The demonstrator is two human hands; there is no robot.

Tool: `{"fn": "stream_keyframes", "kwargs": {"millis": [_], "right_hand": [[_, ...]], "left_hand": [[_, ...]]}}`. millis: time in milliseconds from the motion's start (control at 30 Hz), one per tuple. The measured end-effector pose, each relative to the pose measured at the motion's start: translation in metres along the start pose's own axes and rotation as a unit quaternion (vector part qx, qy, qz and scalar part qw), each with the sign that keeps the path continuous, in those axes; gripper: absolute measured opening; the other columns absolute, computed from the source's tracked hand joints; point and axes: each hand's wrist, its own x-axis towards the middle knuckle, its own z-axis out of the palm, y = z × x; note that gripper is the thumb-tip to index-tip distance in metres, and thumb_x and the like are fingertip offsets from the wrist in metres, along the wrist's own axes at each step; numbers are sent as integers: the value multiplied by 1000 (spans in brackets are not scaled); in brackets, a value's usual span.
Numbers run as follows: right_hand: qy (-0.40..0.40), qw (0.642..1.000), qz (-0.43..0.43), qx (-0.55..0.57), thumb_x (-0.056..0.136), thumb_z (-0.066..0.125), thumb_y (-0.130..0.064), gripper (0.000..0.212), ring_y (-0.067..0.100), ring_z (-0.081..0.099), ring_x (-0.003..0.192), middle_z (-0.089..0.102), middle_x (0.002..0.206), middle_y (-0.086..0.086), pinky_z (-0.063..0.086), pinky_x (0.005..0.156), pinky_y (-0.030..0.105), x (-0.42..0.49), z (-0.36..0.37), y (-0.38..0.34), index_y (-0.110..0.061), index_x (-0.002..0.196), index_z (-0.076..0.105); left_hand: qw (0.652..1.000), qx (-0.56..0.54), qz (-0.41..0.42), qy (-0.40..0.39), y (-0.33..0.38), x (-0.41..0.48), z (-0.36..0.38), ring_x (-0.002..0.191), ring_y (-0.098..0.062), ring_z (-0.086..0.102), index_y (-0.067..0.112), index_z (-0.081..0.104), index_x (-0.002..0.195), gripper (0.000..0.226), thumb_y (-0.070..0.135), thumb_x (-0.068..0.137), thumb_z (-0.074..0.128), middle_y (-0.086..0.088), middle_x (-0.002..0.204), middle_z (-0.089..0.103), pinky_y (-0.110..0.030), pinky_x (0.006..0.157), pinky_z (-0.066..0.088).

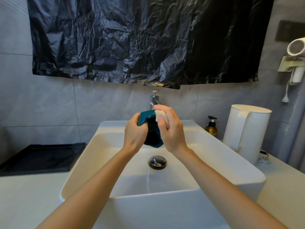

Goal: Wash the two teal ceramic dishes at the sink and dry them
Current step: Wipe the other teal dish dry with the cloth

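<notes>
A: Nearest entry?
B: One white rectangular ceramic sink [165,195]; round chrome drain plug [157,161] in its floor.
A: Hands?
B: Both occupied; left hand [134,134] grips teal ceramic dish [146,117], tilted above the basin; right hand [171,129] curls round pale scrubbing sponge [160,115], pressed against the dish's upper edge.
A: Behind?
B: One chrome tap [154,100]; crumpled black plastic sheet [140,38] on the wall.

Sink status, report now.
Left hand grips teal ceramic dish above white basin. Right hand holds pale sponge against it. Nothing blocking.
</notes>
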Motion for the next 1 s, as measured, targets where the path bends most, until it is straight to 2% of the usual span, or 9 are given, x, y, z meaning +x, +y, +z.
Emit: {"fn": "stream_keyframes", "kwargs": {"millis": [100,233,333,433,533,667,767,900,1000], "right_hand": [[36,998,29,34,94,42,-29,31,8,59,106,64,115,-6,53,89,38,1,1,0,-17,117,61],[39,990,100,94,99,41,-31,26,11,57,111,61,119,-6,49,93,44,-3,11,-4,-26,120,54],[35,987,114,104,98,37,-39,29,9,53,116,56,124,-7,47,98,43,-6,14,-6,-31,124,47],[34,986,114,117,97,34,-45,33,11,47,124,49,134,-6,44,103,44,-11,18,-4,-37,130,40],[9,989,104,106,99,34,-45,34,14,41,130,41,140,-12,44,103,47,-15,22,-4,-51,132,30],[8,983,140,115,98,38,-36,35,9,53,115,56,125,-3,47,98,42,-3,12,-1,-20,128,46],[5,983,147,109,97,39,-35,31,9,57,105,62,114,-2,49,93,41,3,6,-1,-18,119,53],[13,975,173,141,101,38,-31,29,7,52,113,55,124,-3,45,101,39,-6,11,-5,-21,127,45],[-42,966,187,172,102,34,-33,38,10,41,127,38,141,-2,42,107,40,-18,21,-8,-32,139,26]], "left_hand": [[999,-26,-22,-8,0,1,4,82,-15,56,16,60,99,28,23,76,44,-2,88,63,-22,71,48],[994,-66,-81,23,-1,3,3,89,-19,55,9,60,109,28,5,91,39,-11,100,63,-27,74,49],[988,-100,-114,41,2,3,3,87,-18,53,14,61,101,29,4,90,36,-7,95,62,-28,72,49],[964,-165,-198,66,4,5,3,90,-22,52,18,56,89,22,8,89,36,-6,90,59,-36,75,49],[941,-214,-255,66,7,7,-1,94,-23,55,15,53,100,20,11,88,37,-8,98,59,-37,77,53],[982,-111,-147,50,5,8,-4,83,-15,48,12,55,105,26,2,88,37,-2,88,55,-28,68,44],[991,-70,-111,9,3,6,-1,81,-12,48,11,57,105,26,1,90,37,-1,87,57,-24,66,42],[978,-107,-175,40,3,6,2,79,-15,47,11,52,92,18,4,88,36,-3,82,53,-26,61,42],[937,-201,-273,85,3,9,-1,95,-25,54,14,52,90,15,9,83,39,-11,95,56,-36,72,53]]}}
